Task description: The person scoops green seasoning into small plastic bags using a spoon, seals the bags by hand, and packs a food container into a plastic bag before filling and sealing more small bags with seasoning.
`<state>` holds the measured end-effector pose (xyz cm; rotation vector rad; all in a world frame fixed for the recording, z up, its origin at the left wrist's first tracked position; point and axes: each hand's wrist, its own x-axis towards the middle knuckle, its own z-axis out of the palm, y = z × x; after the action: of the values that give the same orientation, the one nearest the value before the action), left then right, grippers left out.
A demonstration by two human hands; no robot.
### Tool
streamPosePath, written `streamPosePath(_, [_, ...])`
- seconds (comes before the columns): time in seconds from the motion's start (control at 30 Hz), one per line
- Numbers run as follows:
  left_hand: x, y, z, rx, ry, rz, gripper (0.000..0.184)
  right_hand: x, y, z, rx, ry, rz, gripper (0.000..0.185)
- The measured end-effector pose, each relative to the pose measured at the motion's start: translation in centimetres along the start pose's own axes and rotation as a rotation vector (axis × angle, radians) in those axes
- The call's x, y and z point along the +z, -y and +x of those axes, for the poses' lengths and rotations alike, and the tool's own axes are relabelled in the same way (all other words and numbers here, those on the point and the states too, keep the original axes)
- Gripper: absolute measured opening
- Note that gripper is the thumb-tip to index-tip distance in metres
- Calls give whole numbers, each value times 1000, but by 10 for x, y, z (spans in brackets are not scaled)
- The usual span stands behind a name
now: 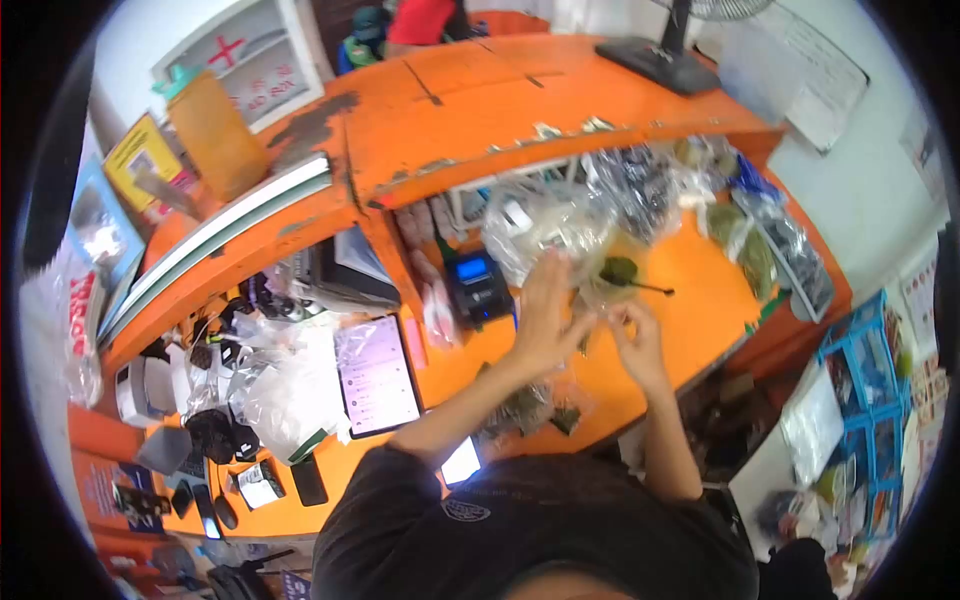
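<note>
My left hand [546, 318] is over the orange desk, its fingers stretched out and its thumb pointing at my other hand. My right hand [637, 345] has its fingertips pinched on what looks like the edge of a clear plastic bag [603, 297]; the exact grip is too small to see. Just beyond both hands is a translucent container or bag with dark green contents [618, 268], and a black-handled scoop or spoon [655, 289] sticks out to the right. Small clear packets with green contents [528, 408] lie below my hands, near my body.
A black card terminal [478, 287] with a lit screen stands left of my hands. A tablet [379, 376], a phone [309, 481] and crumpled plastic bags [293, 395] occupy the left side. Clear bags [535, 230] fill the shelf space behind. Blue baskets [868, 400] stand at right.
</note>
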<state>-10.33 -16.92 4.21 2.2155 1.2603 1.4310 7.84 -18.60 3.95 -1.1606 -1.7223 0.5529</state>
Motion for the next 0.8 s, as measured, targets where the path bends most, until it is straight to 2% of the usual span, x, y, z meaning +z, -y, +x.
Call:
streamPosePath(0.03, [-11,-6,-11,50,147,247,70,10,2,-7,3,33,-27,3])
streamPosePath(0.13, [-12,0,-52,-96,125,245,68,30,14,-17,-37,91,-9,4])
streamPosePath(0.23, [-9,25,-74,-227,226,-326,66,39,17,-26,-64,155,36,6])
streamPosePath(0.27, [-10,29,-81,-205,246,-358,59,40,16,-29,-57,170,50,6])
streamPosePath(0.37, [-16,23,-87,-478,-78,-752,46,42,9,-37,-11,193,160,7])
streamPosePath(0.4, [-15,30,-88,-493,-149,-916,28,44,6,-41,12,196,210,7])
streamPosePath(0.5, [-21,48,-102,-652,143,-1024,16,55,-6,-53,138,172,489,8])
streamPosePath(0.57, [-16,49,-108,-614,118,-992,12,60,25,-53,204,84,617,8])
streamPosePath(0.63, [-11,46,-112,-549,83,-948,10,63,30,-57,274,92,655,8])
streamPosePath(0.7, [-6,38,-112,-453,31,-894,10,71,12,-64,347,205,601,8])
streamPosePath(0.8, [-12,26,-110,-523,59,-1006,10,76,2,-70,328,189,436,4])
